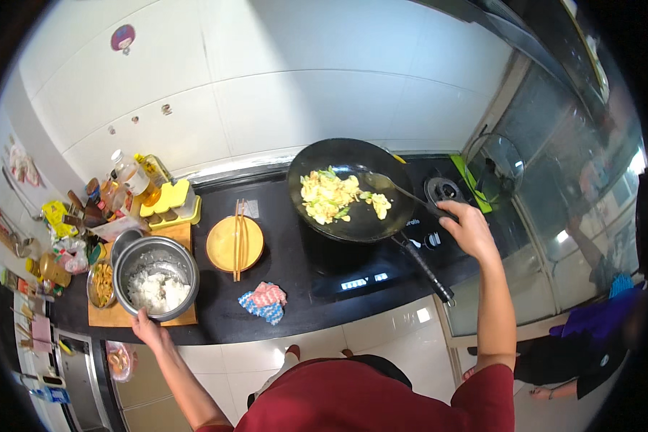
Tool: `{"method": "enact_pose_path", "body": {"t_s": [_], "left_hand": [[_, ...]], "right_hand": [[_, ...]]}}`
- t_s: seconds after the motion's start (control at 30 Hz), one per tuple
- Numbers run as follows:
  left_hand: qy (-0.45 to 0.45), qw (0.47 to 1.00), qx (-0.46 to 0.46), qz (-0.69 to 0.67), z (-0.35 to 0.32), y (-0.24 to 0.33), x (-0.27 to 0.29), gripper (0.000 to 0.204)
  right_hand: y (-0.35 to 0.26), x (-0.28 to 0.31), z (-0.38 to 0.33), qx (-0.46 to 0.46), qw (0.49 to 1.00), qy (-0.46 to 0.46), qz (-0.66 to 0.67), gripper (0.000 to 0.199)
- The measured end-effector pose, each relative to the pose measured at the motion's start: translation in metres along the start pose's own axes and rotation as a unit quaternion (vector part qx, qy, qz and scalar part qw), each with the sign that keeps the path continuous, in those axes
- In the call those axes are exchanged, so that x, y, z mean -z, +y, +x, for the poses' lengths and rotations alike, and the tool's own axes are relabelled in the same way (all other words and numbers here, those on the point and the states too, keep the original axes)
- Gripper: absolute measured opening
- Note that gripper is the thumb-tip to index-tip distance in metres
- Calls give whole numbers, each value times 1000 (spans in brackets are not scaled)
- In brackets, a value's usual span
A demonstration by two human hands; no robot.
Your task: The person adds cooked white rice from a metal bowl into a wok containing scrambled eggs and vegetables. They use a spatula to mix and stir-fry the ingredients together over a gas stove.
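My right hand (471, 229) grips a spatula (403, 191), blade beside egg (327, 196) in the wok (324, 153). My left hand (150, 328) holds the rice (164, 294) pot (188, 258) by its rim.

Your left head camera looks steeply down in wide fisheye, close above your maroon shirt (367, 396) at lower centre, facing the surface (219, 306) mid-frame and the wall (158, 86) across the top.

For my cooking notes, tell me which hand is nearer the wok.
Right. The right hand, gripping the spatula, is just right of the wok; the left hand is farther leftward, at the pot.
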State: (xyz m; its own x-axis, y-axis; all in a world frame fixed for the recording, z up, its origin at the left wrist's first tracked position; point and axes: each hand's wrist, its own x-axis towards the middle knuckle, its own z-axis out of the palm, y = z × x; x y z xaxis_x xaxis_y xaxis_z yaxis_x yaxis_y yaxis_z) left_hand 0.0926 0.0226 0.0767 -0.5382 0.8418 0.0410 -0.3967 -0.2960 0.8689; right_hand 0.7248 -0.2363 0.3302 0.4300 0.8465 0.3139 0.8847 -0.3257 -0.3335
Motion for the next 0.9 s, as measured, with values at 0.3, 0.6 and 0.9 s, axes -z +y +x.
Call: {"method": "enact_pose_path", "body": {"t_s": [0.3, 0.6, 0.9], "left_hand": [[-175, 973, -143, 54, -41, 95, -139, 9], [-248, 942, -221, 49, -101, 91, -309, 11], [-328, 833, -389, 216, -180, 67, -417, 13]], "right_hand": [[-21, -70, 37, 88, 995, -49, 28, 36], [-3, -5, -9, 136, 986, -48, -83, 34], [19, 38, -44, 95, 992, 58, 55, 37]]}}
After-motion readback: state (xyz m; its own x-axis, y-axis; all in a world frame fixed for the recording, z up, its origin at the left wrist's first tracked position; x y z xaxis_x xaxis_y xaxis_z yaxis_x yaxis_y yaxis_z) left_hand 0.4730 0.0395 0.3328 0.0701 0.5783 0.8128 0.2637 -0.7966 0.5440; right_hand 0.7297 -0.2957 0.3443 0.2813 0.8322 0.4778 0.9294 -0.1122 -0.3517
